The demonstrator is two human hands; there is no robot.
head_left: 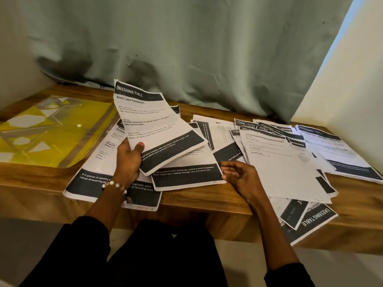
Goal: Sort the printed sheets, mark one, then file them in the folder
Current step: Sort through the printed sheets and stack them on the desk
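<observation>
Folder (51, 129), yellow with a clear cover, lies flat at the far left of my wooden table (207, 204). Just right of it, my left hand (129, 156) pinches the "Dressing Table – Bottle Label Replacement" sheet (157, 125), thumb on top, lifting it tilted above the loose printed sheets (186, 177). My right hand (240, 172) touches the edge of one flat sheet, fingers loosely curled; whether it grips, I cannot tell. Further right, a fanned stack (286, 158) overhangs the table edge.
</observation>
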